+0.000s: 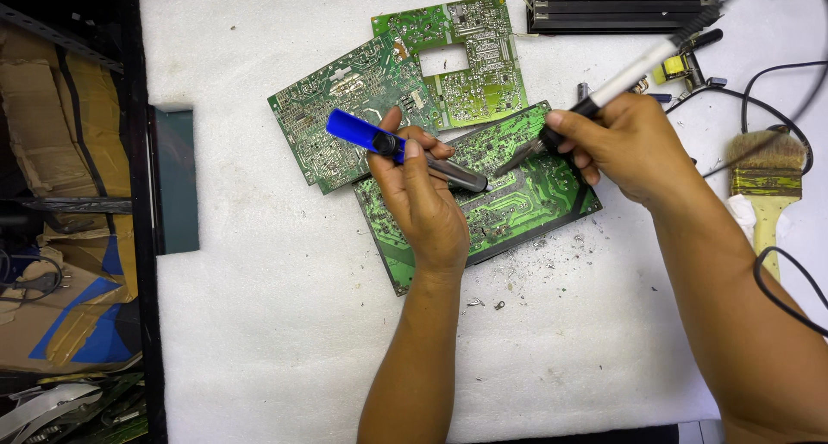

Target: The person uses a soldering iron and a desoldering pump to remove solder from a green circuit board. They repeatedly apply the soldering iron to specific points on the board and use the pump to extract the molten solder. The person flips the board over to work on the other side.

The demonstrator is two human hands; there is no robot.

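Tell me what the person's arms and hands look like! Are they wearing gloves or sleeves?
No gloves and no sleeves in view. Both the left hand and the right hand are bare, and both forearms are bare right to the picture's edge. No ring, watch or bracelet shows on either. The fingernails are short and plain.

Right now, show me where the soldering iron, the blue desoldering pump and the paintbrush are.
soldering iron (634, 69), head view, on its white handle above the right hand.
blue desoldering pump (355, 132), head view, on its blue barrel beside the left hand.
paintbrush (765, 149), head view, on its bristles.
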